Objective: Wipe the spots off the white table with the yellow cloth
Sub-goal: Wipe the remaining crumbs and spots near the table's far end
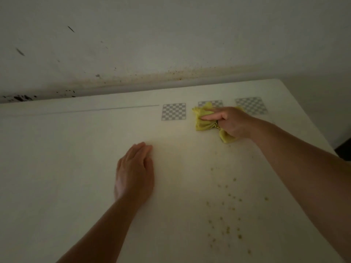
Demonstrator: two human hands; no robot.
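Yellow cloth [206, 121], bunched into a crumpled wad, sits pressed against the far right part of the white table [76, 168], held there by the person's right hand [230, 121]. That hand's grip is closed tight around the cloth, fingers curled over the top of it, with one fold spreading out to the left of the knuckles and a second tail poking out below the heel of the hand. The left hand [134, 173] lies flat and empty on the table nearer the middle, palm down, fingers together and stretched out, well apart from the cloth.

Spots [226, 211], small and olive-brown, are scattered in a loose trail across the table's near right area, below the cloth and beside the right forearm; there are some two to three dozen of them, too small and dim to count exactly.

Three grey-and-white checkered squares lie in a row along the table's far side: the left square [173, 111] is fully visible, the middle square [214, 103] is partly covered by the cloth, and the right square [252, 105] sits just beyond the right wrist. A thin dark line [106, 109] runs along the table toward the left square.

Behind the table a pale wall [171, 35] carries dark specks and a brownish stain band just above the table's far edge.
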